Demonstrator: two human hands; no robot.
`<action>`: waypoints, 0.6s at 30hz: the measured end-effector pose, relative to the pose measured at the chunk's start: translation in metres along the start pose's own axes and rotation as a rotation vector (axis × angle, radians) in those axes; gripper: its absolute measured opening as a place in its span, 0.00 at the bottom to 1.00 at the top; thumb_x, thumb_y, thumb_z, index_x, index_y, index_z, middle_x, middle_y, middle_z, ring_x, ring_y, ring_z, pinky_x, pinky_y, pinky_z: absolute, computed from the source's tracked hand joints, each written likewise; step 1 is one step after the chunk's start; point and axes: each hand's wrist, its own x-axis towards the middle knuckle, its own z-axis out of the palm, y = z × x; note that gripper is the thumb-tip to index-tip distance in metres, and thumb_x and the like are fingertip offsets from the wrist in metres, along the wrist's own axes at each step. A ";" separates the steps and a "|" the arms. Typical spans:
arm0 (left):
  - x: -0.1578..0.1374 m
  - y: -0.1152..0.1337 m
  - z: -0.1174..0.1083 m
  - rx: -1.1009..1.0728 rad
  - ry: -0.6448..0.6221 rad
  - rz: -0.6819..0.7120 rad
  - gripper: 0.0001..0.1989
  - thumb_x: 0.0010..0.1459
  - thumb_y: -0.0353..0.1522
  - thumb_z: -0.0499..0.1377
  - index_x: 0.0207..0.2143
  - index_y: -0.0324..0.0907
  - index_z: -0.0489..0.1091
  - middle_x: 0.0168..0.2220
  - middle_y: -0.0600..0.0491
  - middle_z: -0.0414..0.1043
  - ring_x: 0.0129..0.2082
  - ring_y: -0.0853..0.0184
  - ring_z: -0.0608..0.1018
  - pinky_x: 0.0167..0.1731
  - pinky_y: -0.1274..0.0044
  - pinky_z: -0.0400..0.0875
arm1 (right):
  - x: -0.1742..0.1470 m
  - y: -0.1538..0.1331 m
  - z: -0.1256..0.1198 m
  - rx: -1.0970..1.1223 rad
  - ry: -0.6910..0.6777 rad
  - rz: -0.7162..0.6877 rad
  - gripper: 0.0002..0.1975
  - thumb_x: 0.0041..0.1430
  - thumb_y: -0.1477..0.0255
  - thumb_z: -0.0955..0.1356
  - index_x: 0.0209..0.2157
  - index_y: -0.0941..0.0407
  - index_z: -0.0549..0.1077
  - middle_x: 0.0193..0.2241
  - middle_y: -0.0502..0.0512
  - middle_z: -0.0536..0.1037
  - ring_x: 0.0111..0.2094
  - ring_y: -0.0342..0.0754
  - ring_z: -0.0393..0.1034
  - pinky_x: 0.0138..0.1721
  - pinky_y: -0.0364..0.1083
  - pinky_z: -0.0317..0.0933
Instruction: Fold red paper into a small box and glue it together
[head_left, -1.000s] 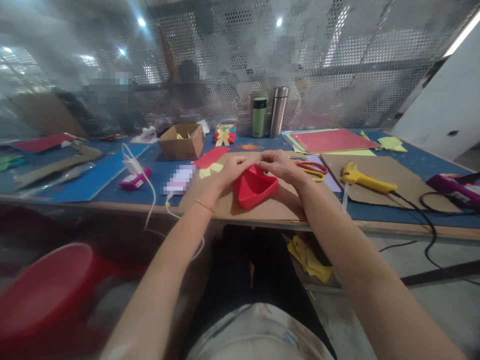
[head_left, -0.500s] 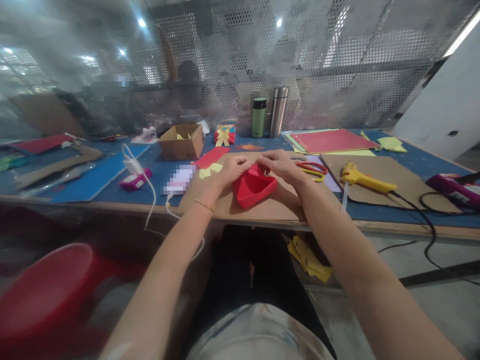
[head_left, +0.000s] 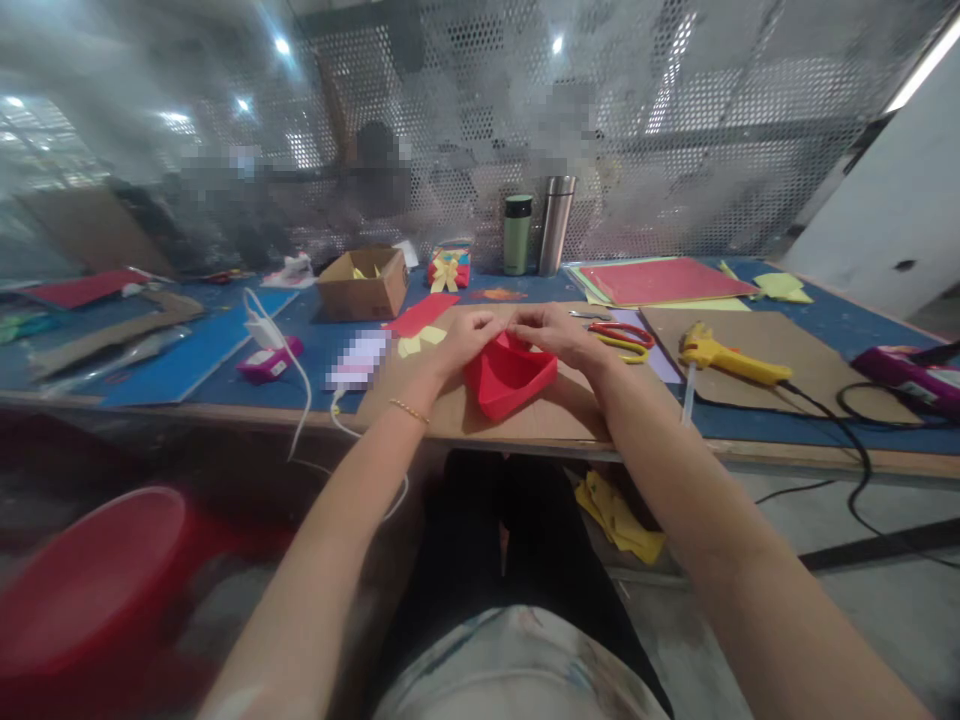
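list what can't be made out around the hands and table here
All in the head view:
Red shape: far corner hidden behind the left hand and right hand.
Cardboard box: floor hidden partly by its near walls.
Red stool: cut off by the left edge.
Pale rectangle: surface masked by pixelation.

Vivid red on the folded piece (head_left: 501, 385), brown cardboard (head_left: 555, 422), blue counter (head_left: 787, 432), yellow glue gun (head_left: 746, 367), red and yellow scissor handles (head_left: 624, 329), and grey, hole-dotted screen (head_left: 675, 170)!

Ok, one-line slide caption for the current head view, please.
Left hand and right hand pinch an open-topped red form over brown cardboard, yellow hot-glue gun lying rightward.
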 end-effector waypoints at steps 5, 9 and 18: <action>-0.009 0.001 0.002 -0.107 -0.024 -0.039 0.17 0.56 0.40 0.62 0.22 0.43 0.59 0.23 0.59 0.58 0.25 0.72 0.61 0.24 0.79 0.53 | 0.000 -0.001 0.001 -0.036 -0.001 -0.012 0.19 0.54 0.54 0.71 0.25 0.55 0.72 0.23 0.50 0.72 0.27 0.44 0.63 0.30 0.45 0.55; -0.013 0.001 0.004 -0.159 -0.037 -0.082 0.16 0.56 0.37 0.62 0.22 0.44 0.59 0.23 0.59 0.58 0.24 0.72 0.62 0.24 0.79 0.52 | 0.000 -0.001 0.004 -0.035 -0.005 0.009 0.20 0.52 0.51 0.71 0.25 0.55 0.71 0.22 0.49 0.70 0.27 0.44 0.61 0.30 0.46 0.53; 0.000 -0.004 -0.002 -0.017 -0.057 0.070 0.18 0.63 0.39 0.61 0.24 0.44 0.61 0.25 0.57 0.61 0.27 0.70 0.64 0.29 0.76 0.61 | -0.005 -0.007 0.003 0.018 0.028 0.070 0.20 0.58 0.54 0.67 0.22 0.55 0.68 0.22 0.48 0.68 0.27 0.44 0.61 0.31 0.46 0.53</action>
